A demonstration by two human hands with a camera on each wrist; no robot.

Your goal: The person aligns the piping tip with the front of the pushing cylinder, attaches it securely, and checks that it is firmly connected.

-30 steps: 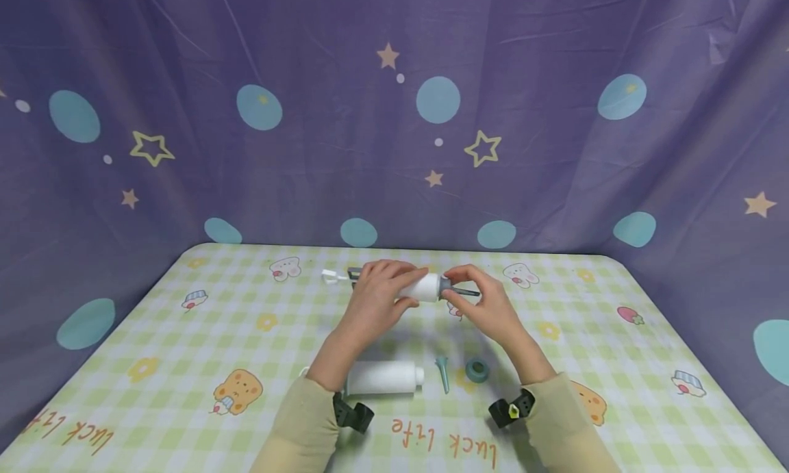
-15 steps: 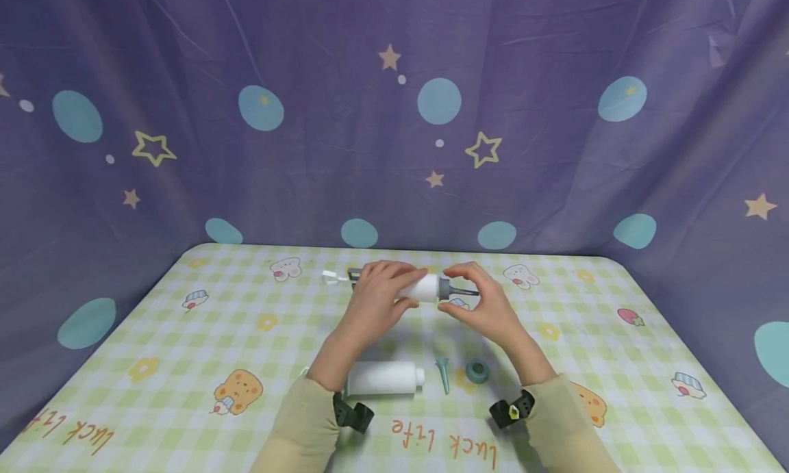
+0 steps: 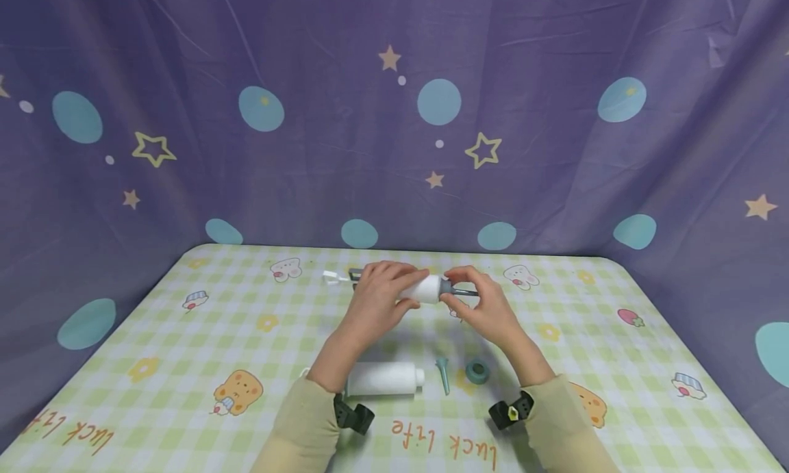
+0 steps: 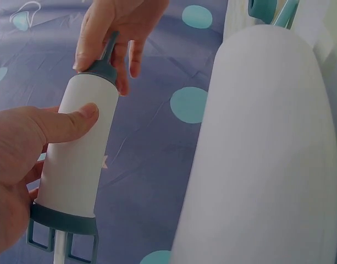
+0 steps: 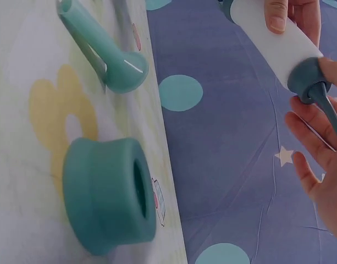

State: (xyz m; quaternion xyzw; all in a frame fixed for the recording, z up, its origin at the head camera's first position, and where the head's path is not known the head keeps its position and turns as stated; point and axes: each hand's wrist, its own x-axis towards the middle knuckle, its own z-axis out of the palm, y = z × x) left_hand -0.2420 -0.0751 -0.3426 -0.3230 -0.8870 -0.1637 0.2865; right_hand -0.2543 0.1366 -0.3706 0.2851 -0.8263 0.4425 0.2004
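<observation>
My left hand [image 3: 380, 298] grips the white barrel of a syringe-like tube [image 4: 80, 148], held level above the table in the head view. Its left end has a grey-teal collar with square loops [image 4: 82, 247] and a white plunger rod ending in a white handle [image 3: 331, 277]. At its right end sits a grey-teal nozzle cap [image 5: 307, 77] with a long thin spout. My right hand [image 3: 488, 305] pinches that cap, thumb and fingertips on opposite sides of its collar.
On the checked tablecloth below my hands lies a second white tube [image 3: 385, 378], partly behind my left forearm. To its right are a teal funnel-shaped nozzle [image 3: 443, 376] and a teal ring [image 3: 477, 371]. A purple curtain [image 3: 394, 151] hangs behind the table.
My right fingers came off the nozzle cap half a second ago, spread apart, and now pinch it again. My left hand and the tube stay nearly in place.
</observation>
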